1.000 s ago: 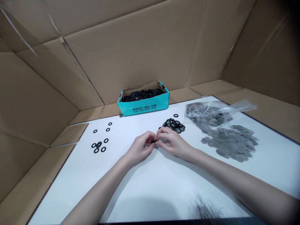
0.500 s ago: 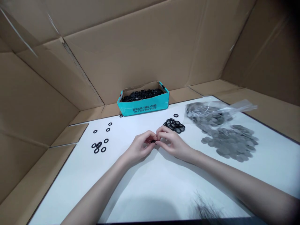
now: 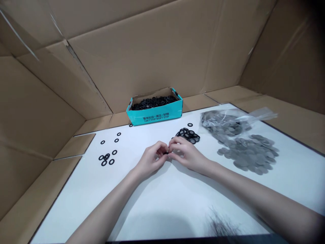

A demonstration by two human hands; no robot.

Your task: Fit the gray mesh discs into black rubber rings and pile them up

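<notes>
My left hand [image 3: 152, 159] and my right hand [image 3: 186, 154] meet over the middle of the white table [image 3: 165, 200]. Their fingertips pinch together on a small black ring [image 3: 166, 153], most of it hidden by the fingers. Just beyond my right hand lies a small heap of black rings with grey centres [image 3: 188, 135]. Loose grey discs [image 3: 250, 152] spread to the right. Several plain black rings [image 3: 107, 157] lie scattered to the left.
A teal cardboard box [image 3: 154, 114] full of black rings stands at the back of the table. A clear plastic bag of grey discs [image 3: 228, 122] lies at the back right. Brown cardboard walls [image 3: 157, 51] enclose the table on three sides.
Almost nothing differs: both hands stay pinched together at the same spot, with only slight finger movement.
</notes>
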